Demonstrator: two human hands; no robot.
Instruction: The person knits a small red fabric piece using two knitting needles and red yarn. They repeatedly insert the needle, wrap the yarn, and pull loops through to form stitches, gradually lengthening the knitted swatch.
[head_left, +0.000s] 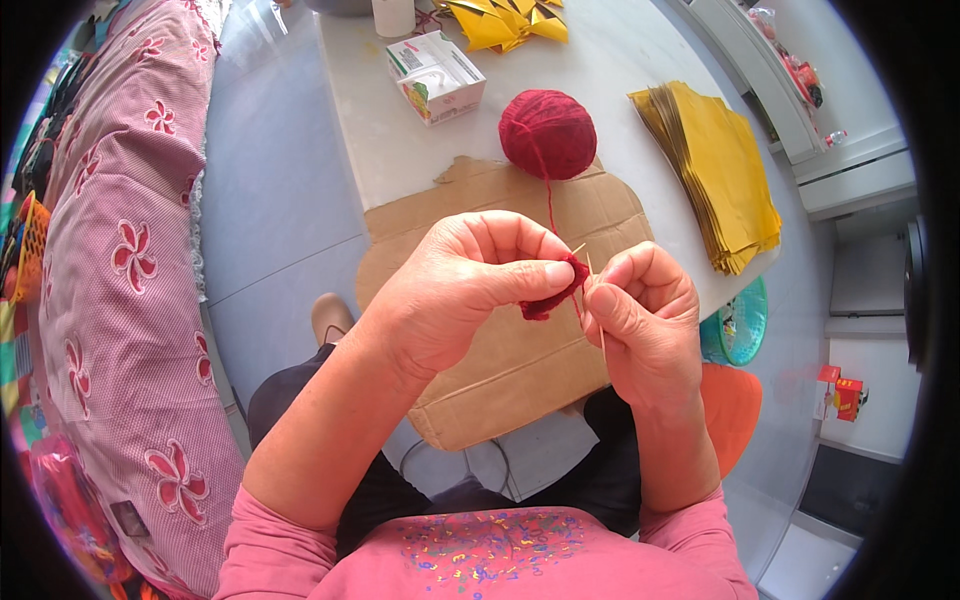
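Observation:
Between thumb and fingers, my left hand (480, 277) pinches a small dark red knitted piece (551, 301), whose lower edge hangs below the thumb. A thin light needle tip (579, 248) sticks out above that thumb. My right hand (645, 315) grips another thin needle (601, 337), its upper end beside the knitting. From the dark red yarn ball (548, 135), a strand runs down behind my left fingertips; red yarn also shows between the hands. Both hands are above a brown cardboard sheet (517, 382).
A tissue box (442, 82) and folded gold paper (510, 26) lie on the white table (360, 112). A stack of gold paper sheets (712, 180) lies at the right. Below is a teal basket (754, 322) beside an orange seat (731, 412). A pink flowered cover (112, 315) fills the left side.

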